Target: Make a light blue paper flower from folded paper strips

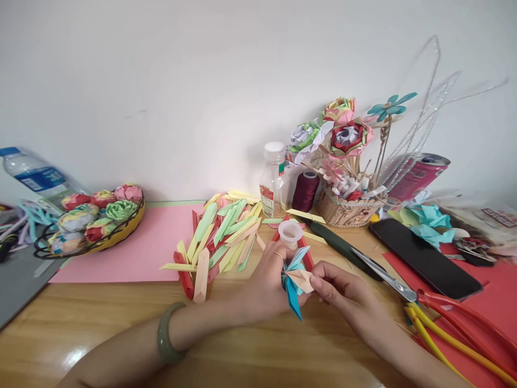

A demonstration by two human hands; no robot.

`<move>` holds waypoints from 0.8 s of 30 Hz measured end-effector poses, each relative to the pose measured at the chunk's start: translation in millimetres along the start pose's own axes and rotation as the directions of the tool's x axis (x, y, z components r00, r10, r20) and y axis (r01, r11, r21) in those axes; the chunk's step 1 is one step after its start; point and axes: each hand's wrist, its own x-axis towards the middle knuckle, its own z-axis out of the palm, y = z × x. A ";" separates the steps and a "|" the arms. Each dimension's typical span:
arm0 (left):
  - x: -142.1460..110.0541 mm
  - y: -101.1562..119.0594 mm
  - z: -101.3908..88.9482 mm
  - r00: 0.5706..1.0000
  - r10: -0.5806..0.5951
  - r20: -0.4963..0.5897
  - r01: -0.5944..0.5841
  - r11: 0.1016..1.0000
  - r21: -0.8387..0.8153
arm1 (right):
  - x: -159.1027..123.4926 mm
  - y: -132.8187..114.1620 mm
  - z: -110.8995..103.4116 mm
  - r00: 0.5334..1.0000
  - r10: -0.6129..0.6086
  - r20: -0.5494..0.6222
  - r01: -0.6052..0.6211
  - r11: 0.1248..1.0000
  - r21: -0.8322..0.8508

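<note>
My left hand (269,283) is closed around the base of a folded paper flower (294,275) with blue and light-blue petals. A peach paper petal (301,280) points out of the flower to the right. Thumb and finger of my right hand (343,288) pinch the tip of that petal. Just behind the flower stands a small translucent open-topped container (290,231), partly hidden by my left hand. Folded paper strips (222,231) in yellow, green, peach and red lie in a loose pile to the left of my hands.
A clear bottle (273,183), purple thread spool (306,191) and basket of paper flowers (351,207) stand by the wall. To the right lie scissors (404,288), a black phone (424,258) and red paper (495,283). A yellow basket (131,223) of paper flowers rests on pink paper (169,237).
</note>
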 end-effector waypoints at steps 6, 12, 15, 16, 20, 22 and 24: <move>-3.3 3.0 2.0 0.998 -0.056 0.005 0.055 0.975 -0.215 | -1.4 1.0 0.7 1.000 0.008 0.016 -0.008 1.000 0.018; -4.2 3.1 6.0 0.992 -0.124 -0.014 0.113 0.940 -0.321 | 0.0 -2.5 5.0 0.999 0.011 0.037 -0.013 0.998 0.055; -3.1 5.3 4.2 0.987 -0.157 0.026 0.154 0.903 -0.401 | 1.3 -0.7 3.9 0.999 0.018 0.029 -0.018 1.000 0.018; -2.2 6.1 2.7 0.984 -0.169 0.060 0.178 0.879 -0.443 | 2.2 1.1 2.2 1.000 0.023 0.021 -0.023 1.000 -0.011; 3.3 5.2 -4.5 0.957 -0.203 0.208 0.289 0.737 -0.611 | 6.9 8.6 -8.8 0.994 0.032 -0.103 -0.045 0.990 -0.131; 5.3 1.9 -5.6 0.948 -0.204 0.246 0.318 0.671 -0.670 | 8.1 8.1 -13.9 0.978 -0.010 -0.208 -0.018 0.991 -0.136; 6.0 -1.8 -4.1 0.938 -0.199 0.282 0.345 0.601 -0.721 | 7.6 4.2 -16.7 0.963 -0.057 -0.263 0.026 0.993 -0.117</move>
